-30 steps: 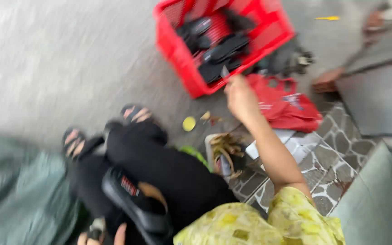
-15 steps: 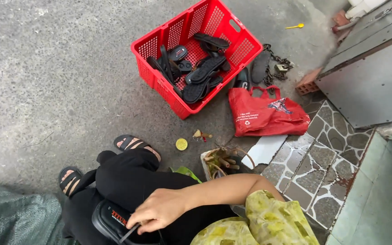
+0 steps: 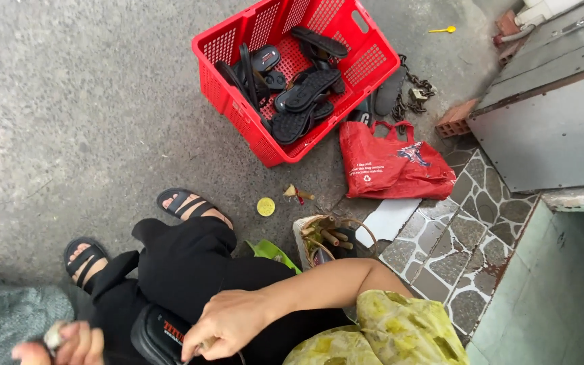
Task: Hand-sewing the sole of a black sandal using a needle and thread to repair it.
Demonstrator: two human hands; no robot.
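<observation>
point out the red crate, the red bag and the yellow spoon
red crate (image 3: 228,101), head view, on its left wall
red bag (image 3: 386,169), head view, on the middle of its front
yellow spoon (image 3: 442,30), head view, on its handle

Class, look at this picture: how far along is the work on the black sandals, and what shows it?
Done, it seems: a pile of black sandals already lies in the red crate. In hand: the right hand rests on one black sandal on the lap, while the left hand pinches a small pale object. Left: hard to judge; no unworked stock is in view.
</observation>
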